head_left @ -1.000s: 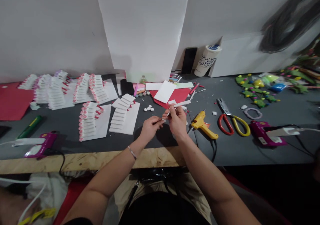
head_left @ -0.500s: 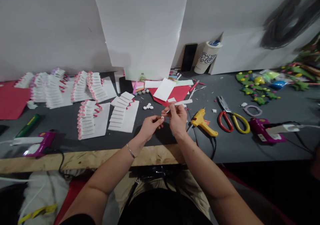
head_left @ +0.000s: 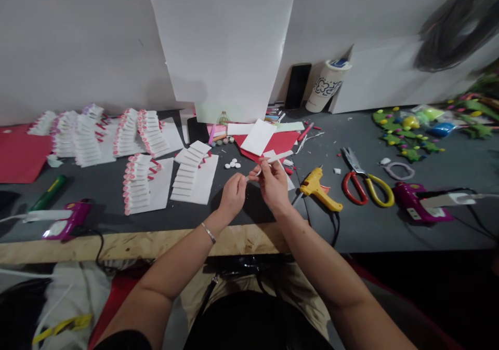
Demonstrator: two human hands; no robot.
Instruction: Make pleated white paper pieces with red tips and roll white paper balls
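My right hand (head_left: 275, 188) is closed around a narrow white strip (head_left: 281, 156), one end of which sticks out past the fingers to the upper right. Close beside it, my left hand (head_left: 233, 195) is pinched shut, its fingertips nearly meeting those of the right. Whatever lies in that pinch is too small and covered to make out. Several small white rounded pieces (head_left: 233, 164) lie on the dark table just beyond my left hand. Behind the right hand are a white card (head_left: 258, 137) and red sheet (head_left: 286, 142).
Stepped white card pieces (head_left: 186, 176) and pink-tipped stacks (head_left: 136, 184) spread to the left. A yellow glue gun (head_left: 320, 190) lies right of my hands, then scissors (head_left: 364, 178) with red and yellow handles. A white cup (head_left: 327, 86) and a phone (head_left: 298, 86) stand against the wall.
My left hand has turned and its fingers have closed more, hiding the small white piece that showed at its fingertips. The right hand keeps the strip, now tilted more steeply.
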